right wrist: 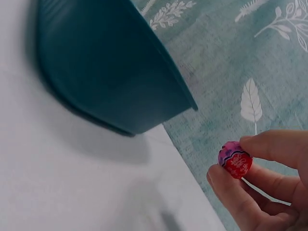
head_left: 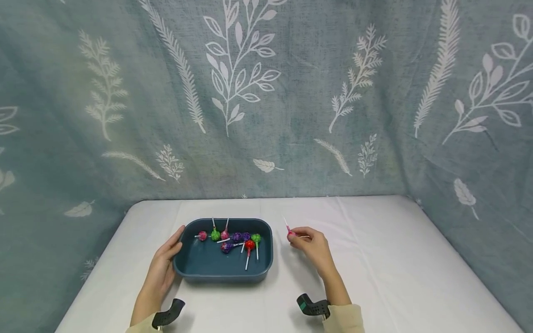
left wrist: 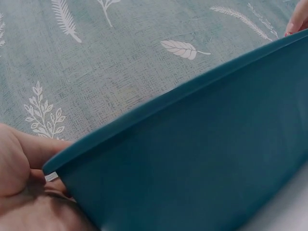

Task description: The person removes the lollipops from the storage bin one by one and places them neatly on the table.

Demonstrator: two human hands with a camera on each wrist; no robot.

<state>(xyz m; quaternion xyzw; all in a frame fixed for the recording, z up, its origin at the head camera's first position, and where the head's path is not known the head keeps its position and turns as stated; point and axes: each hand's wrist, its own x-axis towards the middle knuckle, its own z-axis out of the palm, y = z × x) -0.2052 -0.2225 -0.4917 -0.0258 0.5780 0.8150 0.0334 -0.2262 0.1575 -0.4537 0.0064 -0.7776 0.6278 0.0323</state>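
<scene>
A dark teal plastic bin [head_left: 208, 268] stands on the white-covered table and contains several wrapped lollipops, among them a red lollipop [head_left: 249, 245], a green lollipop [head_left: 214, 235] and purple ones. My left hand [head_left: 164, 261] grips the bin's left end at the rim; in the left wrist view the left hand [left wrist: 29, 178] shows beside the bin's corner [left wrist: 168, 154]. To the right of the bin, my right hand [head_left: 311, 245] pinches a pink-and-red lollipop [right wrist: 235, 159] by its candy head, between thumb and fingertips. Its white stick points up in the head view.
The white tablecloth [head_left: 399, 277] extends around the bin on all sides. A grey-green curtain [head_left: 300, 152] with white leaf prints hangs behind the table and along both sides. Each wrist carries a black camera mount [head_left: 313, 306].
</scene>
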